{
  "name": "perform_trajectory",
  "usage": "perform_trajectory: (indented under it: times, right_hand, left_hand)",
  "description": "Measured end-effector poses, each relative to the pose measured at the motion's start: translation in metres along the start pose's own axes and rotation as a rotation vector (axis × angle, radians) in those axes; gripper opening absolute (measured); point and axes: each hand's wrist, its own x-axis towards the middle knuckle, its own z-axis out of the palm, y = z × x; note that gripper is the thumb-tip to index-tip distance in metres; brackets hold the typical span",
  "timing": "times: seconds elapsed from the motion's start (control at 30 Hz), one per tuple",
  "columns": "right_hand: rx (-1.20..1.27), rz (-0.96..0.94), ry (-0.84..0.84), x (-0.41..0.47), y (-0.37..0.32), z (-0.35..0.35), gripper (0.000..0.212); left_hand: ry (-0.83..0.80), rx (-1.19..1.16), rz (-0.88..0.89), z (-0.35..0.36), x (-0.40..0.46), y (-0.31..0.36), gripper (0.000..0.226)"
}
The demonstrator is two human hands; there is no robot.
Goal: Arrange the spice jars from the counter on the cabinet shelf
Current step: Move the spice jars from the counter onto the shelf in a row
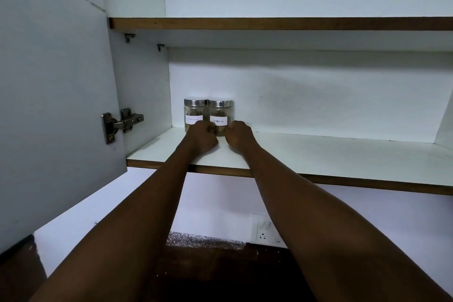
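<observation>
Reaching up with both arms, we have our left hand [201, 135] and right hand [239, 135] at the back left corner of the lower shelf [318, 154], and both are working the same jar. Our left fingers [210, 128] are curled against the near left side of the right-hand jar [220, 117], and our right fingers [231, 126] curl round its near right side, so the jar sits gripped between the two sets of knuckles, standing upright on the shelf board. Just beyond our left knuckles stands the left-hand jar [195, 114], also upright, its side touching the jar we hold (or so near it that we cannot see a gap). Both are clear glass with silver screw lids, brownish contents and a white handwritten label; the writing is too small for us to read with any confidence. Both jars stand close to the cabinet's back wall, with the side wall a little to the left of our left fingers. Further left of those fingers a metal hinge [122, 125] joins the cabinet wall to the open door [54, 95]. Above our fingertips runs the upper shelf [269, 23] with its brown front edge. Well below our wrists, between the forearms, we glimpse a speckled counter edge [203, 240], and under the right forearm a white wall socket [263, 230].
</observation>
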Motion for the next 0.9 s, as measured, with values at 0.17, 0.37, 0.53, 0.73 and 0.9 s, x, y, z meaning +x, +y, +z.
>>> perform_trajectory:
  times: [0.17,0.37,0.53,0.73,0.9]
  right_hand:
    - [-0.145,-0.013,0.063,-0.009,-0.003,0.003,0.033]
    - [-0.442,-0.152,0.033,-0.028,-0.011,0.003,0.035]
    - [-0.418,-0.226,-0.031,-0.080,0.002,-0.030,0.015]
    - [0.020,-0.577,0.314,-0.203,0.096,-0.069,0.049]
    - [0.027,-0.116,0.120,-0.328,0.243,-0.054,0.057]
  left_hand:
    - [0.026,-0.021,0.008,0.000,-0.002,0.000,0.028]
    - [-0.062,0.196,0.109,-0.001,-0.014,0.016,0.016]
    - [-0.119,0.398,0.042,0.009,-0.067,0.046,0.031]
    - [0.443,-0.109,0.468,0.117,-0.205,0.064,0.034]
    - [-0.096,-0.252,0.400,0.261,-0.326,0.056,0.052]
